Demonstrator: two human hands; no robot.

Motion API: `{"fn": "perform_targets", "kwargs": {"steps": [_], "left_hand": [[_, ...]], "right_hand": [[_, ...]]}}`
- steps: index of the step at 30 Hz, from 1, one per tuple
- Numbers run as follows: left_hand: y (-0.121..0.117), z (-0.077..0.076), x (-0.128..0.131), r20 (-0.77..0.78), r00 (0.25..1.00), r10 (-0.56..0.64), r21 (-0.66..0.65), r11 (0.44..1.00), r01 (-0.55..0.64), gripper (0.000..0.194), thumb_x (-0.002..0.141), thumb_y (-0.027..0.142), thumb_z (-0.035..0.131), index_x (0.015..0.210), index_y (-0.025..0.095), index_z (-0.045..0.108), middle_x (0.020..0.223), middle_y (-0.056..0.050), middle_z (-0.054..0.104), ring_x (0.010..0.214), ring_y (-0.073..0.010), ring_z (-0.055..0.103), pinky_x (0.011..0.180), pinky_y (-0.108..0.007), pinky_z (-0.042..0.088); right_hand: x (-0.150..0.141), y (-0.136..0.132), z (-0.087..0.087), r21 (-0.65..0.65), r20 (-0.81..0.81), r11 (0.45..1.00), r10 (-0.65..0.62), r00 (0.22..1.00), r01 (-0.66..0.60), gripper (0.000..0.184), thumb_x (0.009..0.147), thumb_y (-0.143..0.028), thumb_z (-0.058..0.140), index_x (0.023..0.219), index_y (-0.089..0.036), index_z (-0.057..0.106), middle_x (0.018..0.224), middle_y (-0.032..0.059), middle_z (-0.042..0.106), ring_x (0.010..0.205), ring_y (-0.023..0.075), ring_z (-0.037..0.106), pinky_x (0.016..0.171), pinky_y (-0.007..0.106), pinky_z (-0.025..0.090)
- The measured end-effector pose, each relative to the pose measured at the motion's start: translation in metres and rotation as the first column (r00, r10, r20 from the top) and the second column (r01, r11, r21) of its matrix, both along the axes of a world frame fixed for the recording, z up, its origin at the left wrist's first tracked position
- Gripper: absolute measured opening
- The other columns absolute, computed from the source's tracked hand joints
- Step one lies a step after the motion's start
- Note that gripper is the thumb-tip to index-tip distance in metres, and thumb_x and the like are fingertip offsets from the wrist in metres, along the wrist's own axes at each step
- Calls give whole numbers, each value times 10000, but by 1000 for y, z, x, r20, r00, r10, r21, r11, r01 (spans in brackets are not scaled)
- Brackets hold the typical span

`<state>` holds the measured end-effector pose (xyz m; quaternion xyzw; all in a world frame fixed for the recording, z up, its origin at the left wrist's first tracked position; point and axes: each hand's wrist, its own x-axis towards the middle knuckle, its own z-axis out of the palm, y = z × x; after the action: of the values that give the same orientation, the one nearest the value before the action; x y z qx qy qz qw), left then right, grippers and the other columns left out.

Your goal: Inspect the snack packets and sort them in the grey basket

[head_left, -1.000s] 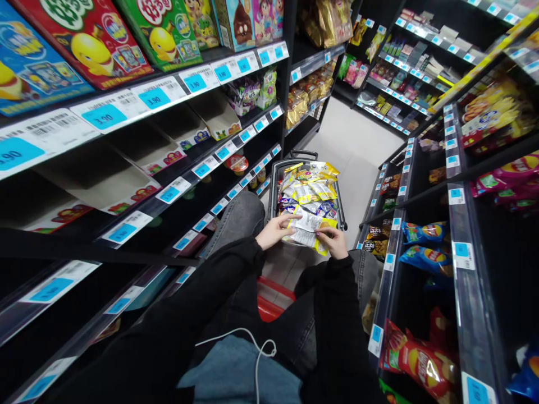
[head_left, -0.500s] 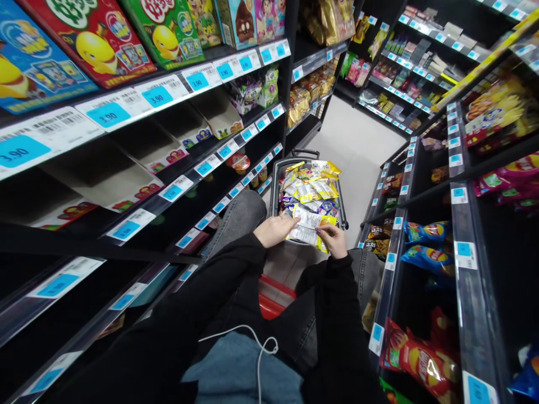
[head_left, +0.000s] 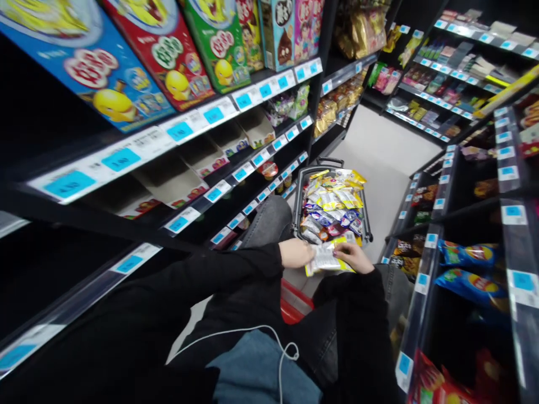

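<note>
I sit low in a shop aisle with both arms in black sleeves stretched forward. My left hand (head_left: pixel 297 252) and my right hand (head_left: pixel 357 258) each grip a side of a flat stack of white and yellow snack packets (head_left: pixel 326 259) held over my knees. Just beyond the stack stands a grey shopping basket (head_left: pixel 298 203) heaped with more small packets in yellow, white, blue and red. Fingers of both hands are curled round the stack's edges.
Dark shelving with blue price tags lines both sides. On the left are cereal-style boxes (head_left: pixel 168 56) above and cardboard display trays (head_left: pixel 177 179) below. Crisp bags (head_left: pixel 467 255) fill the right shelves. A red basket rim (head_left: pixel 295 300) shows between my legs. Pale floor (head_left: pixel 379 151) runs ahead.
My head has turned left and tilted, so everything sits further right and lower in view. My hands have drawn the packet stack back from the basket toward my knees.
</note>
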<state>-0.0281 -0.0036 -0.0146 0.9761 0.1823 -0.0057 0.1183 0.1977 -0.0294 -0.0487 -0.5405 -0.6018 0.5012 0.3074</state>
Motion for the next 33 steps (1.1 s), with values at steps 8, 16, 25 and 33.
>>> {"fn": "perform_targets", "kwargs": {"steps": [8, 16, 25, 33], "left_hand": [[-6, 19, -18, 268, 951, 155, -436, 900, -24, 130, 826, 231, 502, 743, 174, 585, 906, -76, 560, 799, -147, 537, 766, -239, 434], [-36, 11, -16, 47, 270, 962, -998, 58, -33, 348, 809, 439, 489, 1044, 182, 489, 826, -26, 558, 681, -164, 589, 626, -330, 490], [-25, -13, -26, 143, 137, 980, -987, 151, -50, 320, 648, 369, 695, 801, 132, 545, 486, 51, 509, 418, -57, 440, 457, -169, 315], [-18, -7, -22, 161, 27, 987, -986, 161, -34, 378, 618, 316, 717, 879, 146, 504, 486, 46, 579, 414, -96, 511, 445, -178, 374]], "right_hand": [[4, -10, 6, 30, -111, 997, 69, 991, -66, 279, 636, -465, 690, 604, -194, 630, 634, 30, 624, 624, 170, 555, 612, 295, 440], [-30, -7, -1, 126, -168, 960, -229, 959, 251, 250, 615, -457, 693, 630, -210, 655, 669, 53, 653, 667, 204, 576, 630, 323, 443], [-41, -7, 10, 164, -108, 978, -112, 988, 129, 180, 675, -373, 650, 649, -197, 621, 676, 31, 629, 687, 195, 562, 672, 325, 428], [-56, -5, 12, 182, -156, 937, -271, 950, 297, 255, 650, -319, 659, 548, -200, 459, 586, -23, 508, 611, 142, 476, 626, 293, 387]]}}
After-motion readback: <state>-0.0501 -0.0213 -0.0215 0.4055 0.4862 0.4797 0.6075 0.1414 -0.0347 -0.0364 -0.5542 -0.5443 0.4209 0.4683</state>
